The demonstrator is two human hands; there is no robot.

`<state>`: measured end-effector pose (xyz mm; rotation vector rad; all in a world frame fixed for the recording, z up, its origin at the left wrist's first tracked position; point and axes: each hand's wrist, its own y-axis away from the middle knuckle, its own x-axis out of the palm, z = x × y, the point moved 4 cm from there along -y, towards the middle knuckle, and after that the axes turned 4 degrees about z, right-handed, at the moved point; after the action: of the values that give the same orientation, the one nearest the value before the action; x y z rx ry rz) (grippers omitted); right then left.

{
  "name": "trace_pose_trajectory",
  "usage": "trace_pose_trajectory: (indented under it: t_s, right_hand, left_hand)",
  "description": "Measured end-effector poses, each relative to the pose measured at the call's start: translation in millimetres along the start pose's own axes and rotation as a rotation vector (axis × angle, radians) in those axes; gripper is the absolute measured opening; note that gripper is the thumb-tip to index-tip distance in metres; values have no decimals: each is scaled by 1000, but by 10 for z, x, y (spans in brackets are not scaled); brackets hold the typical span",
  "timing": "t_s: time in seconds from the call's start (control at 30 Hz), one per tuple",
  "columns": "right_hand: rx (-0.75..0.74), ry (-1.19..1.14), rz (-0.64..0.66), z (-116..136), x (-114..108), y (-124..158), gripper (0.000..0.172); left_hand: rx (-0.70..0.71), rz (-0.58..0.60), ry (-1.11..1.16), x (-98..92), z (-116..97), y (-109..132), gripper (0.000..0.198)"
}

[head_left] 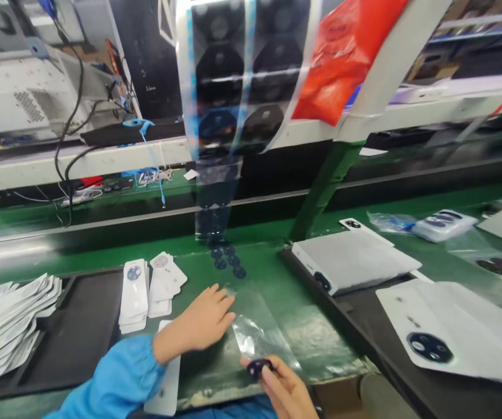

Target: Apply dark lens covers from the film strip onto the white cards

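My right hand (288, 387), low in the middle, pinches a small dark round camera-lens cover (258, 368) with little holes between thumb and fingers. Just beyond it a clear plastic sheet (262, 331) lies on the green mat, its near end by the cover. My left hand (205, 319) is stretched over the mat beside the sheet, fingers spread, holding nothing. Beneath my left forearm lies a white phone-back-shaped panel (170, 384), partly hidden by the blue sleeve. Several dark round covers (228, 259) lie in rows beyond my left hand, at the foot of a hanging clear strip (218, 201).
Stacks of white panels (134, 297) stand at the left edge of the mat. A black tray (71, 331) holds more panels (15, 320). At right, another black tray (359, 343) carries large white panels (473, 326). A green-wrapped post (327, 186) rises behind.
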<state>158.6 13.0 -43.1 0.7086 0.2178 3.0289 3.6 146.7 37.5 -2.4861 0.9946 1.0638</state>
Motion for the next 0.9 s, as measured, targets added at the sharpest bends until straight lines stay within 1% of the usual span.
trace_pose_trajectory:
  t_s: [0.03, 0.1, 0.17, 0.23, 0.3, 0.37, 0.47, 0.53, 0.6, 0.67, 0.7, 0.8, 0.9]
  right_hand:
    - [8, -66, -2, 29, 44, -11, 44]
    - [30, -142, 12, 101, 173, -49, 38]
    - [63, -148, 55, 152, 335, -110, 39]
    - [80, -106, 105, 157, 490, -179, 37]
    - [54, 48, 140, 127, 605, -235, 37]
    - [6, 248, 142, 87, 662, -269, 41]
    - [-104, 513, 39, 89, 644, -309, 45]
    - [-129, 584, 7, 105, 633, -347, 54]
    - [-44, 531, 77, 80, 662, -400, 55]
    - [86, 412, 180, 32, 728, -445, 51]
    - [129, 377, 211, 15, 763, -462, 50]
    - [194, 344, 256, -14, 847, -499, 49]
    - [226, 349, 266, 1, 857, -554, 47]
  left_hand:
    - [-30, -50, 111, 36, -33, 215, 39]
    - [-95, -150, 337, 126, -46, 530, 41]
    - [-149, -244, 545, 243, -16, 709, 41]
    - [-189, -323, 719, 369, 29, 801, 45]
    - [-237, -402, 854, 469, 79, 863, 42]
    - [-290, -476, 961, 525, 126, 928, 37]
    - [-360, -582, 1082, 541, 192, 1047, 29]
    - [-391, -629, 1131, 530, 229, 1124, 27]
    - [-410, -645, 1150, 517, 257, 1183, 27]
    - [-413, -620, 1145, 511, 271, 1211, 28]
    - [-409, -599, 1134, 511, 276, 1217, 29]
    - [-387, -534, 1052, 515, 288, 1226, 30]
    - [-362, -501, 861, 503, 317, 1295, 30]
